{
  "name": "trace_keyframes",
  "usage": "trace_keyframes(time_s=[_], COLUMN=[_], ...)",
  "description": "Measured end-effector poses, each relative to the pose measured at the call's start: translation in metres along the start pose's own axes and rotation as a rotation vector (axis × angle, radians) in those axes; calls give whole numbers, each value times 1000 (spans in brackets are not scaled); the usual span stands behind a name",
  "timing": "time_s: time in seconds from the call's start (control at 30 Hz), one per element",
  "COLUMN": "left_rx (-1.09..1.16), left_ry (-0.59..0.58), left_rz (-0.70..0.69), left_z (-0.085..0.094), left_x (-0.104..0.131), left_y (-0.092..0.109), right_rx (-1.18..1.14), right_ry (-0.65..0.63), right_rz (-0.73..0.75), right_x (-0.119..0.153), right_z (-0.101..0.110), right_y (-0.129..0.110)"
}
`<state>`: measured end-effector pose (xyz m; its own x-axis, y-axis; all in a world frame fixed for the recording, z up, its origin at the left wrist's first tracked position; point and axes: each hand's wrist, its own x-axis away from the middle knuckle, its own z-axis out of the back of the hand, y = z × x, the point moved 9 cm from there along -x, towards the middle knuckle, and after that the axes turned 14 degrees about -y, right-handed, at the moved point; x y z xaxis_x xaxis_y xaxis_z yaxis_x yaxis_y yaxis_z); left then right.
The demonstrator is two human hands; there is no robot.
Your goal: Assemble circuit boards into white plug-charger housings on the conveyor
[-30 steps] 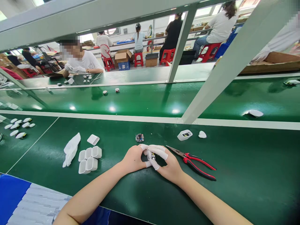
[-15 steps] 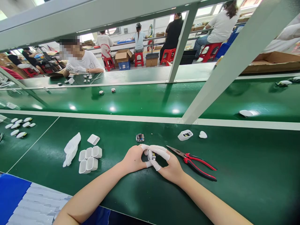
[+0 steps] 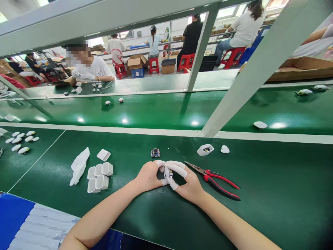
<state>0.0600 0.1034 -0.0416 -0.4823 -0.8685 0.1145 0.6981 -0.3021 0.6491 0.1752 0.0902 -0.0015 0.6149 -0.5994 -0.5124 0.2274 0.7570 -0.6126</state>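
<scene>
both hands (image 3: pixel 168 174) still closed around what seems a white housing (image 3: pixel 168 172), belt pieces (image 3: pixel 260 125) shifted left

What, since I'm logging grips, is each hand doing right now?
Left hand: closed, fingertips on a small white plastic housing with electronic parts.
Right hand: closed on that same housing, opposite side.

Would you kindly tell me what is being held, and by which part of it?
The left hand and right hand hold a small white casing around its outer sides; the fingers hide the exact contact points.
</scene>
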Motion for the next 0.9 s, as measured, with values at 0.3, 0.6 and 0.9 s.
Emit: trace_keyframes(time_s=[0.3,0.6,0.9], left_rx=[-14,-23,-26], left_ry=[1,-7,-18], left_rz=[6,26,27], left_z=[-2,-3,-1], left_x=[0,0,0], left_y=[-1,-3,0], right_rx=[-6,-27,13], right_ry=[-39,-114,-58], right_rz=[-83,-59,17], right_x=[1,-3,-2], right_z=[-4,-6,-3], right_y=[11,7,-4])
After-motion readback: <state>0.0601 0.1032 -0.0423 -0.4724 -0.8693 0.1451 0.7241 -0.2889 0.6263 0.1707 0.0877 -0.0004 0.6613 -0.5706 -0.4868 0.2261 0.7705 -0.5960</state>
